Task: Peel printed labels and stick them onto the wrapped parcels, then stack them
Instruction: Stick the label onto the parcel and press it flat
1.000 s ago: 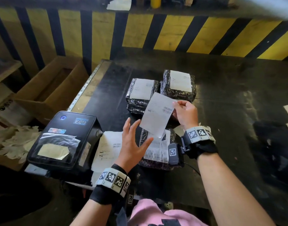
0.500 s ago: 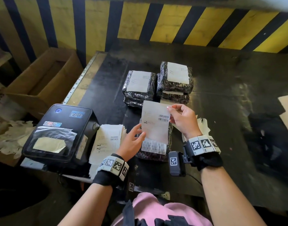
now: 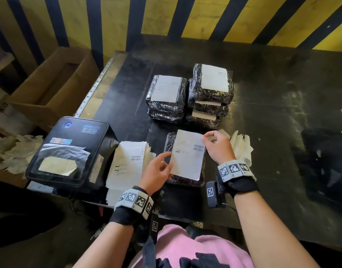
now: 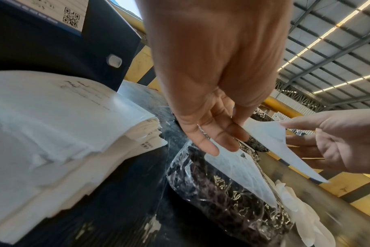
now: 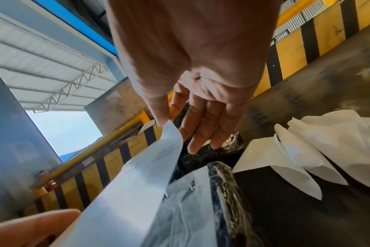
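Peeled label (image 3: 187,154) held over the wrapped parcel (image 3: 185,182) at the near edge of the black table (image 3: 263,132), just beside the printer's paper. Long axis running from near edge toward far edge, tilted slightly right at the top; printed face up, barcode toward the right side. Near end lying on the parcel's film, far end lifted clear, as seen from the wrist views.

Right hand (image 3: 217,147) pinching the label's far right corner between thumb and forefinger, remaining fingers (image 5: 203,127) loosely extended. Left hand (image 3: 156,171) gripping the label's left edge near its middle, thumb above, fingers (image 4: 213,133) beneath the sheet. Both hands clamped on the same label, set apart across its width.

Two stacks of labelled parcels farther back toward the table's middle: left stack (image 3: 166,97) lower, right stack (image 3: 210,93) taller, touching side by side, long axes likewise near-to-far. Pile of unpeeled labels (image 3: 127,163) lying between the black label printer (image 3: 69,151) at the table's near left corner and the parcel in hand. Crumpled backing sheets (image 3: 241,146) right of the right hand. Open cardboard box (image 3: 50,84) off the table's left edge.
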{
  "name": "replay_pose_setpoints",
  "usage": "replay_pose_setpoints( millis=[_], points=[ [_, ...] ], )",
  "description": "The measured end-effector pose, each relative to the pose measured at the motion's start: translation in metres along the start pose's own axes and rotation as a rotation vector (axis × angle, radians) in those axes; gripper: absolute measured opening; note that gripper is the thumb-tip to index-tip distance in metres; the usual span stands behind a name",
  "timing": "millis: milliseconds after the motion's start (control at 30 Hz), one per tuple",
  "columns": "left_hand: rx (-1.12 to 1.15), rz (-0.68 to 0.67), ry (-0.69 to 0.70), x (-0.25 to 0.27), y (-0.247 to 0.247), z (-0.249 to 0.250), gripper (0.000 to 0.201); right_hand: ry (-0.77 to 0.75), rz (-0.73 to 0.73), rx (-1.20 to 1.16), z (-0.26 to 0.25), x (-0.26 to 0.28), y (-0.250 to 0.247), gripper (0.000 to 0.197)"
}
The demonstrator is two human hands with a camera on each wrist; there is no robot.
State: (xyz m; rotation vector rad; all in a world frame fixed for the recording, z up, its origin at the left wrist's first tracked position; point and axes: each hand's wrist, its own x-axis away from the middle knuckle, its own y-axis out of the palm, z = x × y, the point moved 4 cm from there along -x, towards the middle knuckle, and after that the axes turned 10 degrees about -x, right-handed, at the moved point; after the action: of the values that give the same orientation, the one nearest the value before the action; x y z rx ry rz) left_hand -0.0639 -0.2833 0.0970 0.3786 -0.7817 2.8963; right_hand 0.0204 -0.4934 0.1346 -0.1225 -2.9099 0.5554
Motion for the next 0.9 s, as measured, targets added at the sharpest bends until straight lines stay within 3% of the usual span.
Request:
replay_pose_setpoints(
  millis=[267,433,600,900],
  points=[
    [-0.027,-0.019,-0.065,-0.003,0.009,-0.005,0.048,0.034,-0.026,0.055,0.017,-0.019,0.008,0.008],
    [-0.013,-0.029,-0.111,-0.005,0.01,-0.006,0.05,0.046,-0.035,0.001,0.028,-0.035,0.007,0.031],
    [-0.036,-0.029,-0.125,-0.008,0.012,-0.007,0.051,0.007,-0.118,0.097,0.035,-0.042,0.014,0.004],
    [-0.145,-0.043,-0.152,-0.012,0.013,-0.007,0.051,0.002,-0.136,0.197,0.041,-0.046,0.023,0.012]
  ],
)
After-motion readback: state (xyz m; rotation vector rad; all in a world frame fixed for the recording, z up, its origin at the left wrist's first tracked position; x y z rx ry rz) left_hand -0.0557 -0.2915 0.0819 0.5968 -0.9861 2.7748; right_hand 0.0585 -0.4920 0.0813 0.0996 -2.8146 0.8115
